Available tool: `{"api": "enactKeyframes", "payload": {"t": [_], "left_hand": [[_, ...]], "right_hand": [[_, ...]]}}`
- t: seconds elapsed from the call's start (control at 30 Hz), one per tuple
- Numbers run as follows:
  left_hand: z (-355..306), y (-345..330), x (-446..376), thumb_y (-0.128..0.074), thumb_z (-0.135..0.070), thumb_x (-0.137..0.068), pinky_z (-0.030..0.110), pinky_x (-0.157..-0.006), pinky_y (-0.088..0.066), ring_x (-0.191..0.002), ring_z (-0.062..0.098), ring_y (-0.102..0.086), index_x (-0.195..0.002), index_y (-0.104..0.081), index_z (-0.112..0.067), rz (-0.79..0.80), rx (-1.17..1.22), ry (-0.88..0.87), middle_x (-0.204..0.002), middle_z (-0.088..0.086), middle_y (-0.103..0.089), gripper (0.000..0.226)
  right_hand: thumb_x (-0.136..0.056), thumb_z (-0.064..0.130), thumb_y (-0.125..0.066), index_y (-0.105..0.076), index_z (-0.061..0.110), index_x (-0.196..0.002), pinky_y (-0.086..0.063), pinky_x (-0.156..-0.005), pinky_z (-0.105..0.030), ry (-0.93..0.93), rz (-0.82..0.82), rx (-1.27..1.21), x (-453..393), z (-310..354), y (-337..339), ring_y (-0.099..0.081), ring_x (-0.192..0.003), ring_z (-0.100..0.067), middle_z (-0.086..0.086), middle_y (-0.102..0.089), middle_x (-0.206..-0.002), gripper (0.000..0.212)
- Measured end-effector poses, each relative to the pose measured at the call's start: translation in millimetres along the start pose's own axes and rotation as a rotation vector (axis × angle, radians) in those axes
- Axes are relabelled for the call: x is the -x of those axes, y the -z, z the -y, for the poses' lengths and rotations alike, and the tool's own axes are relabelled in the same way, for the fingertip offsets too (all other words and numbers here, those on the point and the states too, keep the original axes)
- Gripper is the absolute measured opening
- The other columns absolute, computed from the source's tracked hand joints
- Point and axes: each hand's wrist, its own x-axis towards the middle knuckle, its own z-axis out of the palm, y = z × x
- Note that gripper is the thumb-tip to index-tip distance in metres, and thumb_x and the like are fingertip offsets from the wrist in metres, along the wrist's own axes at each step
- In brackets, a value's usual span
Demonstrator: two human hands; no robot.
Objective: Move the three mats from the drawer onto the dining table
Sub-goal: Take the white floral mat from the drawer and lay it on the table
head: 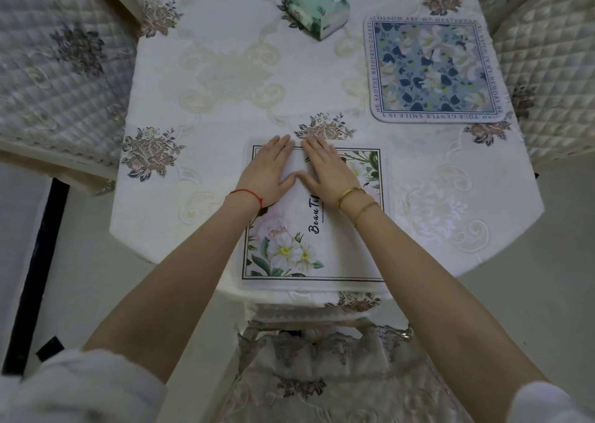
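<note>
Two mats lay on the dining table point(225, 52): one white mat with flowers point(322, 245) at the near edge and one blue floral mat point(434, 68) at the far right. A third mat did not show anywhere in view. One green tissue pack point(314, 7) stood at the far end of the table. Two hands were counted, the left hand point(267, 168) and the right hand point(325, 168), both flat on the white mat. One red string point(248, 194) circled the left wrist, and what looked like two gold bangles point(357, 197) the right. Three quilted chairs ringed the table: one left point(54, 68), one right point(547, 52), one near point(322, 374).
</note>
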Motion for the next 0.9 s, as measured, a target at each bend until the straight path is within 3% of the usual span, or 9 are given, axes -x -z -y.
{"api": "enactKeyframes", "payload": {"t": [0.13, 0.37, 0.43, 0.53, 0.67, 0.9], "left_hand": [[11, -2, 8, -0.043, -0.044, -0.097, 0.037, -0.121, -0.011, -0.147, 0.023, -0.016, -0.151, -0.022, -0.010, -0.072, -0.030, 0.039, -0.159, 0.007, -0.021, 0.067], [29, 5, 25, -0.043, -0.045, -0.097, 0.032, -0.121, -0.004, -0.148, 0.023, -0.012, -0.151, -0.018, -0.005, -0.105, -0.041, 0.181, -0.160, 0.010, -0.016, 0.072], [27, 7, 35, -0.042, -0.043, -0.097, 0.031, -0.121, -0.001, -0.148, 0.024, -0.011, -0.151, -0.018, -0.003, -0.098, -0.058, 0.136, -0.160, 0.012, -0.015, 0.071], [12, 2, 57, -0.036, -0.045, -0.095, 0.030, -0.120, 0.000, -0.148, 0.024, -0.010, -0.151, -0.019, -0.003, -0.062, -0.058, -0.002, -0.159, 0.012, -0.015, 0.072], [-17, -13, 81, -0.044, -0.037, -0.098, 0.033, -0.121, -0.004, -0.149, 0.021, -0.008, -0.152, -0.017, -0.006, -0.013, -0.015, -0.057, -0.160, 0.008, -0.013, 0.068], [-15, -25, 107, -0.028, -0.052, -0.095, 0.038, -0.122, -0.011, -0.148, 0.018, -0.010, -0.152, -0.018, -0.010, -0.025, 0.030, 0.026, -0.161, 0.005, -0.014, 0.072]], "right_hand": [[-0.096, 0.052, -0.039, -0.011, 0.013, -0.153, 0.002, -0.120, -0.031, -0.004, -0.064, 0.004, 15, -22, 3, -0.003, -0.148, -0.016, -0.003, -0.009, -0.161, 0.073], [-0.094, 0.058, -0.038, -0.010, 0.013, -0.153, 0.003, -0.119, -0.030, -0.219, -0.118, -0.017, 70, -83, 17, -0.003, -0.148, -0.018, -0.003, -0.008, -0.161, 0.079], [-0.095, 0.056, -0.038, -0.011, 0.010, -0.152, 0.004, -0.118, -0.029, -0.249, -0.139, -0.030, 77, -82, 20, -0.002, -0.148, -0.019, -0.005, -0.009, -0.160, 0.077], [-0.096, 0.052, -0.035, -0.014, 0.012, -0.152, 0.004, -0.119, -0.030, -0.138, -0.144, -0.043, 89, -57, 16, -0.001, -0.148, -0.017, -0.005, -0.010, -0.160, 0.072], [-0.098, 0.052, -0.033, -0.008, 0.014, -0.153, 0.001, -0.121, -0.035, -0.028, -0.055, -0.019, 106, -13, -15, 0.006, -0.147, -0.015, -0.002, -0.002, -0.161, 0.071], [-0.098, 0.056, -0.029, -0.004, 0.017, -0.153, 0.002, -0.120, -0.031, -0.072, -0.064, -0.003, 131, -31, -16, 0.005, -0.147, -0.011, 0.002, -0.001, -0.160, 0.072]]}}
